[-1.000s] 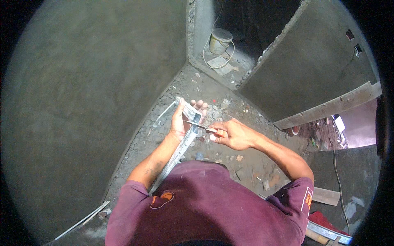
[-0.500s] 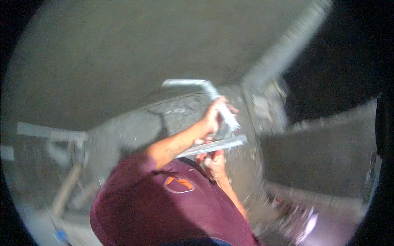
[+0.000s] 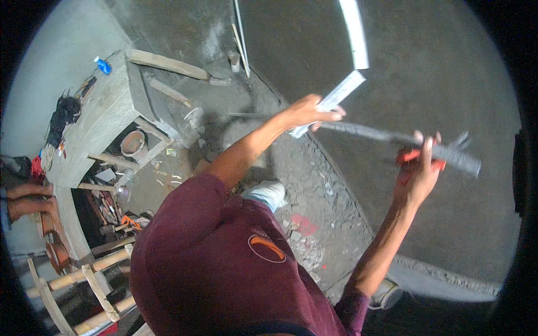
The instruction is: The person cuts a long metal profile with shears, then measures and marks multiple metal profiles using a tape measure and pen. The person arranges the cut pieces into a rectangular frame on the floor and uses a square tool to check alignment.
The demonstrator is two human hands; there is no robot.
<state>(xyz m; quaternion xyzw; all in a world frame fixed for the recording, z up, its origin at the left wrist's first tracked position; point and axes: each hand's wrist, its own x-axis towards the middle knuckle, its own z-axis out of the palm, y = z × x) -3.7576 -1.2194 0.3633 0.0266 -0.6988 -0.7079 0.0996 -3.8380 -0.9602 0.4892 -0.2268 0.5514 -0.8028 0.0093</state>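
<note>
Close by me, a person in a maroon shirt (image 3: 196,269) holds both bare hands out in front. Two lengths of metal show: a pale strip (image 3: 341,92), bent at a corner, and a straight grey strip (image 3: 375,133); I cannot tell whether they join. The pale strip lies across the left hand (image 3: 308,113), its fingers narrowed around it, the bent end reaching well past the fingertips. The grey strip runs from beside those fingers to beyond the right hand (image 3: 419,171), where one finger crosses it. The right hand's fingers are curled around one pair of red-handled snips (image 3: 409,155); how wide the blades stand, I cannot tell. Farther off are two buckets, a brown bucket (image 3: 134,144) and a pale bucket (image 3: 388,295).
</note>
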